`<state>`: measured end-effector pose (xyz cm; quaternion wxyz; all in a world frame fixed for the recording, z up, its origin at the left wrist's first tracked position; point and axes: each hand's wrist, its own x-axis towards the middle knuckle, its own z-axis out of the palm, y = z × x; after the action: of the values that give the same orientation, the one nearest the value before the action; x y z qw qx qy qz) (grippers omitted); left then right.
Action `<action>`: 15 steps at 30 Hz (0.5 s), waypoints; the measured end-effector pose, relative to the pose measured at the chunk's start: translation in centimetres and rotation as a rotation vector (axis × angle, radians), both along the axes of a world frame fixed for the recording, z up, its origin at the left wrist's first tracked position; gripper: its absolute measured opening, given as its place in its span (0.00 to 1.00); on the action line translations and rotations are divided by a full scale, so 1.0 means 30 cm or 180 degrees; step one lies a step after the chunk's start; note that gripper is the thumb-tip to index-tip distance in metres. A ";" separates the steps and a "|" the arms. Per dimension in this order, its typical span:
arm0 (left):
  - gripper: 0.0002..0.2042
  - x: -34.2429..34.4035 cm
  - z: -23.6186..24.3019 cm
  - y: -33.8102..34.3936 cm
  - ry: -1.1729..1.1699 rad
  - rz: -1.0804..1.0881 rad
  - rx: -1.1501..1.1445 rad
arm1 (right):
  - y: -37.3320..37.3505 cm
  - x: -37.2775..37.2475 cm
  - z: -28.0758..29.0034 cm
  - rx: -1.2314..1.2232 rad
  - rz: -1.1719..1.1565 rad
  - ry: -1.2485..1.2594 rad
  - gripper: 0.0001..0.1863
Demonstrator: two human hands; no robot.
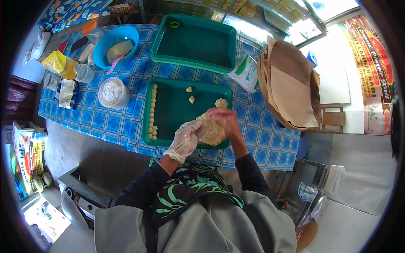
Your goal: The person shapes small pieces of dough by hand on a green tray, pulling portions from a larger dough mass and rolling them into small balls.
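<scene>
A green tray (173,111) lies in front of me. Along its left side runs a column of small pale dough balls (152,111). My left hand (185,135), in a thin clear glove, is over the tray's near part with its fingers curled closed; whatever they hold is hidden. Beside it, a large lump of pale dough (214,134) rests at the tray's near right. Bare and slightly blurred, my right hand (225,120) is over that lump with its fingers stretched toward the left hand. Two small dough pieces (191,99) and a rounder lump (221,103) lie farther back.
Behind the tray stand stacked green trays (194,42). Left of it are a tub of white powder (112,93) and a blue bowl (101,46) holding dough. A white packet (245,74) and a round woven tray with brown paper (291,88) are at the right.
</scene>
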<state>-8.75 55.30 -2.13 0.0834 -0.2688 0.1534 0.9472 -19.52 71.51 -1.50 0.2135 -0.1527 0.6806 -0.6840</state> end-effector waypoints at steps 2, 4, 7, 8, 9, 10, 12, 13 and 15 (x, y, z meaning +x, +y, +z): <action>0.10 0.000 -0.012 -0.026 0.0036 -0.0021 -0.0095 | -0.014 -0.121 -0.035 0.1612 -0.0559 0.1164 0.07; 0.10 -0.021 0.000 -0.024 -0.0004 -0.0060 -0.0335 | 0.014 -0.215 -0.122 0.2391 -0.0279 0.2004 0.06; 0.11 -0.023 0.072 -0.060 -0.0131 0.0059 -0.0607 | -0.020 -0.228 -0.144 0.3288 0.0342 0.3073 0.05; 0.11 -0.022 0.094 -0.073 -0.0169 0.0146 -0.0609 | -0.037 -0.222 -0.139 0.3464 0.0589 0.3322 0.04; 0.11 -0.023 0.082 -0.088 -0.0190 0.0167 -0.0612 | -0.057 -0.220 -0.135 0.3446 0.0615 0.3318 0.04; 0.11 -0.030 0.079 -0.102 0.0006 0.0174 -0.0519 | -0.069 -0.232 -0.133 0.3659 0.0725 0.3264 0.04; 0.11 -0.036 0.075 -0.131 0.0204 0.0187 -0.0423 | -0.074 -0.237 -0.124 0.3873 0.0840 0.3214 0.04; 0.12 -0.043 0.089 -0.150 0.0199 0.0211 -0.0199 | -0.075 -0.239 -0.114 0.3891 0.0724 0.3100 0.05; 0.12 -0.051 0.111 -0.169 0.0204 0.0229 0.0025 | -0.060 -0.244 -0.087 0.3909 0.0598 0.2991 0.07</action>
<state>-10.27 50.22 1.19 0.0454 -0.2434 0.1425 0.9583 -26.84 69.71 -4.11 0.0061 -0.3380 0.9407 -0.0271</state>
